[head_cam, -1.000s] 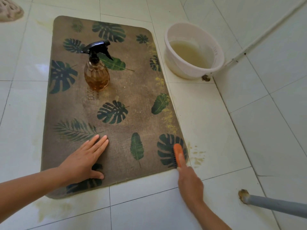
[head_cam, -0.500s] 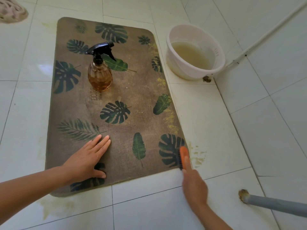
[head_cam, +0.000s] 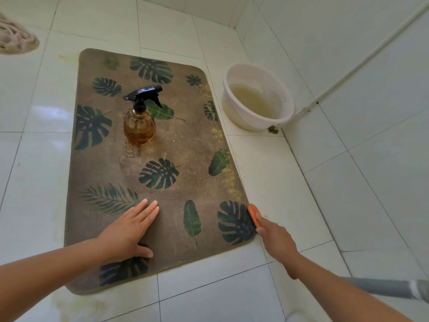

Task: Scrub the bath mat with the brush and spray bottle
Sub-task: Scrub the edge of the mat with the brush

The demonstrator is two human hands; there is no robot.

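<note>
A brown bath mat [head_cam: 185, 145] printed with dark green leaves lies flat on the white tiled floor. An amber spray bottle [head_cam: 139, 123] with a black trigger head stands upright on the mat's far half. My left hand [head_cam: 126, 231] presses flat on the mat's near part, fingers spread. My right hand [head_cam: 275, 238] grips an orange brush [head_cam: 253, 217] with dark bristles, set against the mat's near right edge beside a large leaf print.
A white basin [head_cam: 241, 112] holding murky yellowish water stands right of the mat, near the tiled wall. A white pipe [head_cam: 362, 59] runs along that wall. A grey pipe [head_cam: 383, 287] lies at the lower right. A beige mop head [head_cam: 16, 38] sits far left.
The brush in my right hand has slid from the leaf print out to the mat's right edge. My left hand stays pressed in place. The camera has tilted, showing more of the far floor.
</note>
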